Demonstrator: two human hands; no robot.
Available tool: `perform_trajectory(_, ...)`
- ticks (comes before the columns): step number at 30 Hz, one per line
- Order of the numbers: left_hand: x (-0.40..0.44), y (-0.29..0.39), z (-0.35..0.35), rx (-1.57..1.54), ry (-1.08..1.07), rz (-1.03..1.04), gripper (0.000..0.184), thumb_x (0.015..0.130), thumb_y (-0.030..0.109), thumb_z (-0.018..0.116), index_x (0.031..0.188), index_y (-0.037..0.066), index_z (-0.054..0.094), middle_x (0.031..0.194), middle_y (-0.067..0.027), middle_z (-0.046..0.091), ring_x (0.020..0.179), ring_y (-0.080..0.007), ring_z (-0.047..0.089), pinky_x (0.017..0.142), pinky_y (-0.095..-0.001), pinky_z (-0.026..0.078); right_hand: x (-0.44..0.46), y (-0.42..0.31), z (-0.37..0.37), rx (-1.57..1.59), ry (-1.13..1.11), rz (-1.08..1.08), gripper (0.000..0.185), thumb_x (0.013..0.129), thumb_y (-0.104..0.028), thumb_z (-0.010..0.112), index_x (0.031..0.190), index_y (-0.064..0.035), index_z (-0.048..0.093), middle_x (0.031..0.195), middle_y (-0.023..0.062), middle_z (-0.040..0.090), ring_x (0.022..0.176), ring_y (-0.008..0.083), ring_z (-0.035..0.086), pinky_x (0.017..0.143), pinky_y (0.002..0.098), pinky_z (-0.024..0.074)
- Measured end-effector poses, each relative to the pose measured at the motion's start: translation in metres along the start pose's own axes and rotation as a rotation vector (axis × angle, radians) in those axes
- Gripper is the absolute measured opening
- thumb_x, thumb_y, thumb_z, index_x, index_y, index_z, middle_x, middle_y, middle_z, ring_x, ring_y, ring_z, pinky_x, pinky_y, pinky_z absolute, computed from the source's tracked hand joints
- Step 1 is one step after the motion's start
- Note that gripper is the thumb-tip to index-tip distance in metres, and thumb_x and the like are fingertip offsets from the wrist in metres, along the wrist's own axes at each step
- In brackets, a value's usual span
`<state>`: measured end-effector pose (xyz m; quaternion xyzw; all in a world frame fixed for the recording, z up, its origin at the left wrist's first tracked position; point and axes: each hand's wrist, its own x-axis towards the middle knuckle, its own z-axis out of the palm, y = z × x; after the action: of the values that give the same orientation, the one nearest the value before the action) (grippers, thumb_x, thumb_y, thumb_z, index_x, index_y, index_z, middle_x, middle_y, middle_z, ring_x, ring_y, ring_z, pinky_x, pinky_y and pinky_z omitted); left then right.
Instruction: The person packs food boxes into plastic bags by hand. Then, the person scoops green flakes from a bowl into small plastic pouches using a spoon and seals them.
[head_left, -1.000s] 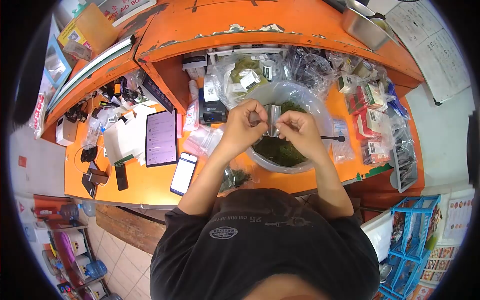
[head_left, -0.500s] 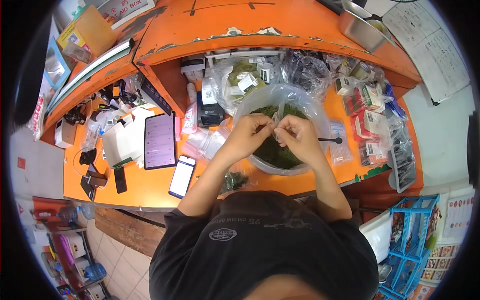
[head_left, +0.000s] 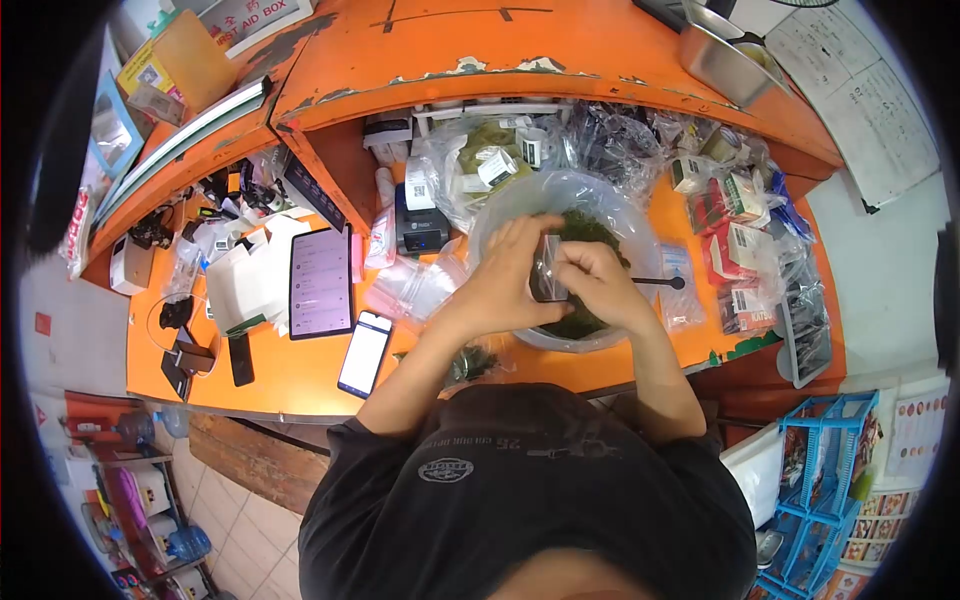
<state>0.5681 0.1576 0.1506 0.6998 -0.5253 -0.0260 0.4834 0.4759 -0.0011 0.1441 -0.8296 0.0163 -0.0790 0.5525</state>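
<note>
Over a translucent plastic tub [head_left: 600, 192] of dark green flakes [head_left: 590, 229], both of my hands work on a small clear zip bag [head_left: 549, 262]. My left hand [head_left: 508, 280] is wrapped round the bag's left side, thumb below and fingers above. On the other side, my right hand [head_left: 600, 287] has curled fingers at the bag, pressed against its upper part; its fingertips are partly hidden. The bag looks dark inside, but I cannot make out whether it holds anything. A black-ended handle [head_left: 676, 283] sticks out past the tub's right side.
Left of the tub lie flat clear bags [head_left: 412, 288], a lit phone [head_left: 364, 352] and a tablet [head_left: 321, 282]. A small black printer [head_left: 421, 230] stands behind them. Packaged goods [head_left: 738, 250] line the right side. Near the front edge rests a bag of green stuff [head_left: 470, 362].
My hands were pinching together at the bag's top. Now my left hand has spread round the bag's side, and my right hand has shifted slightly right and down, fingers at the bag.
</note>
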Motion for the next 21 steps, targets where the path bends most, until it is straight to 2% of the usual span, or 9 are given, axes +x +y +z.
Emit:
perform_trajectory(4,0.000,-0.006,0.009,0.124,0.097,-0.077,0.056,0.057,0.022,0.076,0.103,0.002,0.051,0.098,-0.0141,0.049,0.095,-0.0344,0.048,0.083,-0.0419,0.038,-0.003,-0.013,0.007,-0.058,0.326,-0.033,0.014,0.080,-0.009,0.063,0.074,0.0003,0.054,0.064,0.0058,0.054,0.061,0.0130,0.050,0.057,0.0303,0.0400)
perform_trajectory(5,0.000,-0.004,0.010,0.215,0.152,-0.059,0.056,0.057,0.022,0.075,0.103,0.002,0.051,0.097,-0.0139,0.049,0.095,-0.0343,0.048,0.082,-0.0420,0.038,-0.004,-0.013,0.007,-0.183,0.414,-0.133,0.011,0.076,-0.008,0.068,0.077,-0.0020,0.058,0.073,0.0048,0.061,0.075,0.0173,0.054,0.069,0.0309,0.0427)
perform_trajectory(8,0.000,-0.006,0.015,0.351,0.231,-0.023,0.054,0.059,0.023,0.075,0.103,0.002,0.050,0.100,-0.0148,0.049,0.094,-0.0347,0.047,0.081,-0.0429,0.038,-0.004,-0.033,0.010,-0.373,0.419,-0.384,0.011,0.074,-0.009,0.070,0.077,-0.0039,0.061,0.082,0.0052,0.064,0.090,0.0227,0.052,0.081,0.0339,0.0415)
perform_trajectory(9,0.001,-0.007,0.018,0.373,0.241,-0.011,0.054,0.060,0.024,0.074,0.103,0.002,0.050,0.101,-0.0153,0.049,0.094,-0.0350,0.047,0.080,-0.0433,0.038,-0.008,-0.028,0.011,-0.362,0.350,-0.282,0.011,0.073,-0.010,0.071,0.079,-0.0048,0.064,0.086,0.0055,0.066,0.099,0.0242,0.050,0.088,0.0358,0.0397)
perform_trajectory(13,0.003,-0.005,0.020,0.362,0.328,0.129,0.051,0.065,0.022,0.073,0.103,0.000,0.048,0.107,-0.0183,0.049,0.094,-0.0362,0.047,0.081,-0.0440,0.038,-0.004,-0.014,0.009,-0.464,0.391,-0.359,0.011,0.076,-0.011,0.069,0.084,-0.0055,0.067,0.094,0.0076,0.068,0.103,0.0270,0.053,0.091,0.0363,0.0403)
perform_trajectory(16,-0.001,-0.011,0.018,0.370,0.313,0.125,0.051,0.068,0.021,0.072,0.106,-0.001,0.046,0.109,-0.0197,0.048,0.094,-0.0369,0.047,0.081,-0.0442,0.038,-0.003,-0.016,0.007,-0.106,0.318,-0.245,0.010,0.078,-0.012,0.067,0.085,-0.0037,0.067,0.096,0.0088,0.068,0.102,0.0276,0.056,0.089,0.0374,0.0414)
perform_trajectory(17,-0.002,-0.013,0.017,0.370,0.322,0.116,0.051,0.068,0.020,0.072,0.107,-0.001,0.046,0.108,-0.0197,0.048,0.095,-0.0369,0.047,0.082,-0.0443,0.038,-0.005,-0.022,0.000,0.001,0.313,-0.078,0.012,0.080,-0.014,0.067,0.086,-0.0033,0.068,0.097,0.0106,0.068,0.101,0.0299,0.057,0.087,0.0395,0.0430)
perform_trajectory(20,-0.004,-0.019,0.008,0.306,0.337,0.058,0.054,0.070,0.020,0.073,0.109,-0.002,0.045,0.108,-0.0196,0.047,0.097,-0.0366,0.046,0.084,-0.0439,0.038,-0.003,0.005,-0.017,-0.627,0.414,-0.140,0.018,0.082,-0.014,0.066,0.096,-0.0033,0.069,0.096,0.0135,0.067,0.095,0.0292,0.057,0.082,0.0364,0.0440)
perform_trajectory(21,-0.004,-0.017,0.005,0.288,0.349,0.036,0.054,0.070,0.021,0.073,0.110,-0.002,0.044,0.108,-0.0195,0.047,0.098,-0.0365,0.046,0.085,-0.0438,0.038,-0.007,0.016,-0.025,-0.850,0.245,0.017,0.020,0.080,-0.016,0.067,0.096,-0.0038,0.070,0.089,0.0149,0.068,0.092,0.0322,0.056,0.083,0.0379,0.0440)
